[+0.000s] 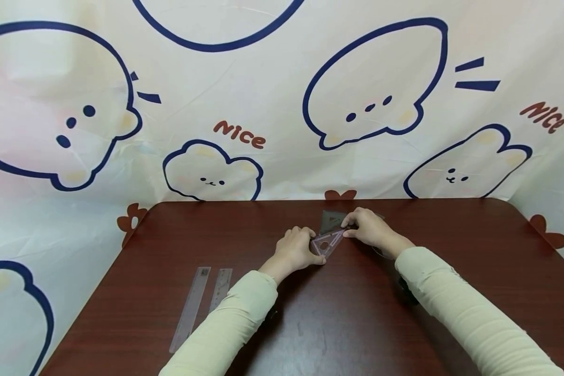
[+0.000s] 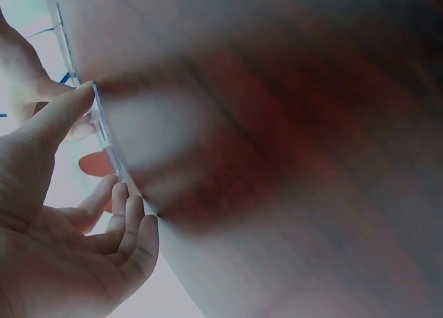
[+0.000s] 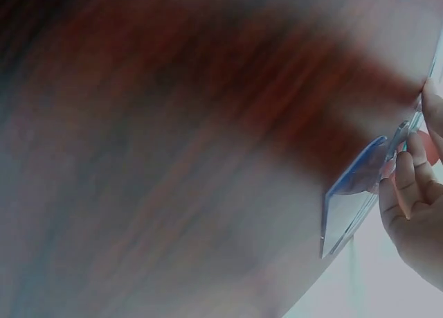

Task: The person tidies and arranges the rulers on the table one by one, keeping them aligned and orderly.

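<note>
A small clear set square (image 1: pixel 326 243) with a purplish tint lies between my two hands near the back of the table. My left hand (image 1: pixel 295 249) pinches its left side between thumb and fingers. At its upper right corner, my right hand (image 1: pixel 367 227) grips it between thumb and fingertips. Just behind lies a darker grey see-through triangle (image 1: pixel 331 220), partly covered by the right hand. Under that hand and wrist, a clear piece with a curved edge (image 1: pixel 382 254) shows only in part. The right wrist view has a clear curved piece with a blue edge (image 3: pixel 356 167) beside the fingers.
Two clear straight rulers, a longer one (image 1: pixel 190 308) and a shorter one (image 1: pixel 221 286), lie at the left, partly hidden by the left sleeve. The dark brown table (image 1: pixel 338 324) ends at a printed cloth backdrop (image 1: pixel 282 104) behind the hands.
</note>
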`<state>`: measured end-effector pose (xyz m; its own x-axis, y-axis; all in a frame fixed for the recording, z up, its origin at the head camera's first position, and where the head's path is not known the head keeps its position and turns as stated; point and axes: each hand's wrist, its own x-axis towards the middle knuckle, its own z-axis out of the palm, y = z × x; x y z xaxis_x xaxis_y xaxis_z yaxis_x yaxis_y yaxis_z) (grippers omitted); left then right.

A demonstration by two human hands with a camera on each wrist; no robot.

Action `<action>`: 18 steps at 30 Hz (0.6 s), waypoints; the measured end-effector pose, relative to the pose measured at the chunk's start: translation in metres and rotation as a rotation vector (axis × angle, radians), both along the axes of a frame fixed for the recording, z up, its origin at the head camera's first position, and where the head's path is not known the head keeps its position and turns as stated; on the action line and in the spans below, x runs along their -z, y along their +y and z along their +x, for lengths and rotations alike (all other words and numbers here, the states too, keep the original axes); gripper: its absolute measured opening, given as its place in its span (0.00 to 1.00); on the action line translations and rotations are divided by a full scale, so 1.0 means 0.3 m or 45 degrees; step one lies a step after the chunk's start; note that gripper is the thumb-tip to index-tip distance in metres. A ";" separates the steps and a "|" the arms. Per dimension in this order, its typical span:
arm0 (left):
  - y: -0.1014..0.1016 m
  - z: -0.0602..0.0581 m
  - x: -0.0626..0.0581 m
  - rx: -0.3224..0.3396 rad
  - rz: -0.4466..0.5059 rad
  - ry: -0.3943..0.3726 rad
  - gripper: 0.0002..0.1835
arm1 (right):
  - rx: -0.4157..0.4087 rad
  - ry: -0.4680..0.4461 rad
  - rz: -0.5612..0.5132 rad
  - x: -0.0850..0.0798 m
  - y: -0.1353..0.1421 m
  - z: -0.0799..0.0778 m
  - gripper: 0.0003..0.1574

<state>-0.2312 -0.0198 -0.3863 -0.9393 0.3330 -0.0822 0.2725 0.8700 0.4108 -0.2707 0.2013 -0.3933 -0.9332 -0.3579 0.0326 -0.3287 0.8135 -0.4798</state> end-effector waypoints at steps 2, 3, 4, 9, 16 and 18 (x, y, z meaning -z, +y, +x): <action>-0.002 0.000 0.000 0.006 0.006 -0.004 0.38 | -0.018 0.012 0.017 0.004 0.000 -0.001 0.09; -0.002 0.000 0.001 0.007 0.007 -0.005 0.38 | -0.018 0.011 0.025 0.006 0.000 -0.003 0.08; -0.002 0.000 0.001 0.007 0.008 -0.007 0.38 | -0.021 0.010 0.036 0.008 0.000 -0.004 0.07; -0.001 0.001 0.001 0.014 -0.004 -0.011 0.37 | -0.019 0.004 0.087 0.017 0.001 -0.010 0.07; -0.006 0.001 0.000 0.019 -0.008 -0.013 0.36 | -0.021 0.020 0.111 0.022 0.000 -0.010 0.09; -0.009 0.000 -0.001 0.023 -0.004 -0.013 0.36 | -0.022 0.034 0.104 0.021 0.000 -0.010 0.09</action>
<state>-0.2313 -0.0225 -0.3860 -0.9324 0.3495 -0.0924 0.2840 0.8662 0.4112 -0.2737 0.2012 -0.3995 -0.9259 -0.3767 0.0275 -0.3551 0.8436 -0.4029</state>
